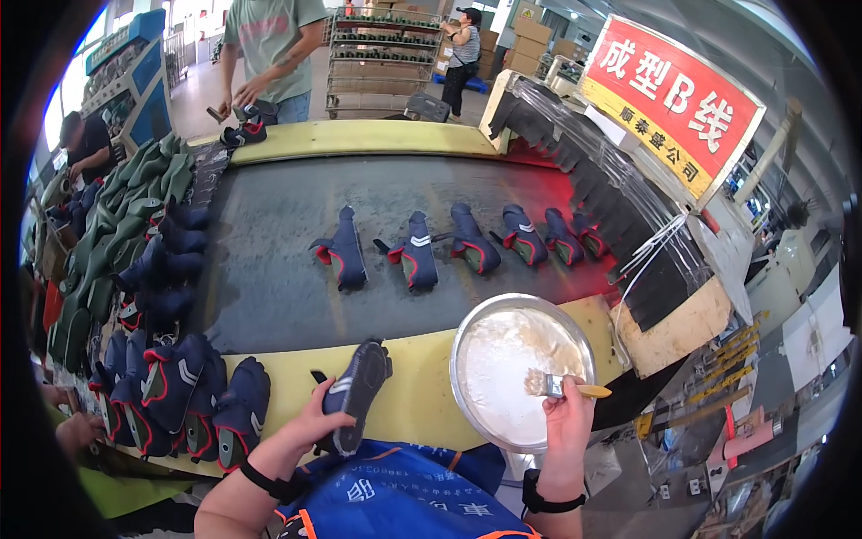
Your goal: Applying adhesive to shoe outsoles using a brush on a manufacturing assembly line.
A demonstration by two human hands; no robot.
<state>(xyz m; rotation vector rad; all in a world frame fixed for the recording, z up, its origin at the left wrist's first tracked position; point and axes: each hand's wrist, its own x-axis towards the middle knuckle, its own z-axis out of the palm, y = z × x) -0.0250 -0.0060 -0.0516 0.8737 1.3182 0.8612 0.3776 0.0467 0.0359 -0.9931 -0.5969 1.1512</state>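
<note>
White paste [492,370] — yellow brush handle [594,392]

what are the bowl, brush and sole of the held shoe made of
Bowl: probably stainless steel, polished, given its shiny silvery rim.
Brush: smooth yellow handle, wood or plastic; silvery, likely metal ferrule; bristle fibre unclear.
Shoe sole: likely rubber, being dark and matte.

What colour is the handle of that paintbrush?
The paintbrush handle is yellow, seen in the head view.
</note>
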